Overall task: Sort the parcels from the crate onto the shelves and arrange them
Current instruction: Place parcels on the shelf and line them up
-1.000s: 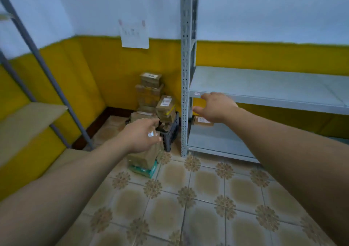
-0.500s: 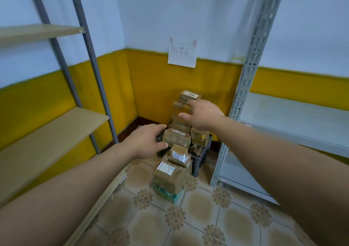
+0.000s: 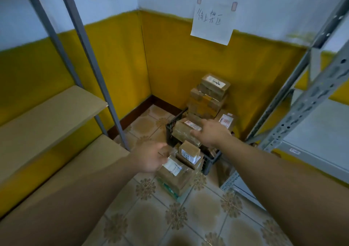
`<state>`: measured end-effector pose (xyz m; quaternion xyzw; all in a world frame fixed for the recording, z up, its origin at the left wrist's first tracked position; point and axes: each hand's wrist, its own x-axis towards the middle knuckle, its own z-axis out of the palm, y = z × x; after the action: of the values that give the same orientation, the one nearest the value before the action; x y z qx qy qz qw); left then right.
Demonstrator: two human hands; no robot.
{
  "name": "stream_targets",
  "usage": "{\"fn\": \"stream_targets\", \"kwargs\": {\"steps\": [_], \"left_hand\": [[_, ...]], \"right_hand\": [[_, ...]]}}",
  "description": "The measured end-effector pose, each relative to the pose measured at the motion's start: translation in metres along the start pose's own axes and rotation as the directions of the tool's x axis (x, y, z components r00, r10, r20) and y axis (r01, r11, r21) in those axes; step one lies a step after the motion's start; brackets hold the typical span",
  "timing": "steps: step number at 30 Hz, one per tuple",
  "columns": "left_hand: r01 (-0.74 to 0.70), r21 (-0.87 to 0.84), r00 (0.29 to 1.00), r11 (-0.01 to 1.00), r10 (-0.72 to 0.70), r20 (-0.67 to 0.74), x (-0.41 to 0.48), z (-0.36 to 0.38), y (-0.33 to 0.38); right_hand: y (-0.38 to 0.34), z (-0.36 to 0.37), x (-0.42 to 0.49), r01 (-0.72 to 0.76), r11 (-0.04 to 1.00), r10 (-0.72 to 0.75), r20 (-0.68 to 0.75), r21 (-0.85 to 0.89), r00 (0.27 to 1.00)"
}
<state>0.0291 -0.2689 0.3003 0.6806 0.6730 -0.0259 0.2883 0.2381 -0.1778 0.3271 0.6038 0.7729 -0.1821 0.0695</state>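
A black plastic crate [image 3: 171, 132] stands in the room's corner, piled high with brown cardboard parcels; the topmost parcel [image 3: 215, 83] carries a white label. More parcels are stacked on the floor in front, with a small labelled box [image 3: 188, 151] on top of a larger box [image 3: 177, 177]. My right hand [image 3: 211, 133] hovers open over a wide parcel [image 3: 184, 132] in the crate, fingertips at its edge. My left hand [image 3: 151, 157] is open just left of the floor stack, holding nothing.
A wooden-board shelf unit [image 3: 47, 111] with grey posts runs along the left wall. A grey metal shelf rack [image 3: 309, 98] stands on the right. A handwritten paper sign [image 3: 213, 22] is taped to the wall above the crate. Patterned floor tiles lie below.
The view has swung left and closer to the corner pile. Both hands have dropped lower toward the parcels, the right one coming down from the upper stack to the wide parcel in the crate.
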Motion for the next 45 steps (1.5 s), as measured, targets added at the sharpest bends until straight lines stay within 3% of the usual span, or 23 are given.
{"fn": "stream_targets", "kwargs": {"steps": [7, 16, 21, 26, 30, 33, 35, 37, 40, 43, 45], "left_hand": [[0.082, -0.024, 0.978, 0.996, -0.076, 0.194, 0.113, 0.017, -0.047], [0.216, -0.101, 0.955, 0.971, -0.189, 0.227, 0.268, 0.082, -0.089], [0.342, -0.144, 0.904, 0.929, -0.283, 0.321, 0.354, 0.155, -0.119], [0.475, -0.177, 0.83, 0.862, -0.373, 0.415, 0.407, 0.226, -0.141], [0.508, -0.23, 0.809, 0.83, -0.368, 0.459, 0.427, 0.256, -0.147], [0.54, -0.297, 0.802, 0.788, -0.374, 0.465, 0.434, 0.261, -0.145], [0.555, -0.379, 0.811, 0.741, -0.381, 0.444, 0.437, 0.258, -0.14], [0.544, -0.498, 0.835, 0.676, -0.374, 0.404, 0.439, 0.244, -0.126], [0.527, -0.752, 0.849, 0.395, -0.28, 0.448, 0.446, 0.221, -0.11], [0.503, -0.853, 0.858, 0.136, -0.196, 0.475, 0.453, 0.202, -0.101], [0.467, -0.879, 0.873, 0.094, -0.208, 0.441, 0.459, 0.193, -0.097]], "right_hand": [[0.031, 0.048, 0.104, -0.101, 0.994, 0.096, 0.102, 0.049, 0.99], [0.054, 0.14, 0.245, -0.184, 0.967, 0.12, 0.327, 0.174, 0.937], [0.084, 0.233, 0.327, -0.089, 0.988, 0.029, 0.405, 0.129, 0.914], [0.105, 0.316, 0.372, 0.041, 0.997, 0.001, 0.508, -0.072, 0.861], [0.116, 0.355, 0.377, -0.004, 0.998, 0.031, 0.493, -0.057, 0.87], [0.122, 0.358, 0.375, -0.09, 0.994, 0.053, 0.431, 0.066, 0.901], [0.123, 0.352, 0.373, -0.269, 0.912, 0.129, 0.406, 0.309, 0.905], [0.119, 0.343, 0.371, -0.428, 0.662, 0.222, 0.384, 0.615, 0.896], [0.105, 0.321, 0.368, -0.485, 0.369, 0.253, 0.416, 0.793, 0.873], [0.093, 0.3, 0.368, -0.469, 0.272, 0.243, 0.411, 0.841, 0.878], [0.09, 0.284, 0.367, -0.434, 0.31, 0.226, 0.378, 0.846, 0.898]]}}
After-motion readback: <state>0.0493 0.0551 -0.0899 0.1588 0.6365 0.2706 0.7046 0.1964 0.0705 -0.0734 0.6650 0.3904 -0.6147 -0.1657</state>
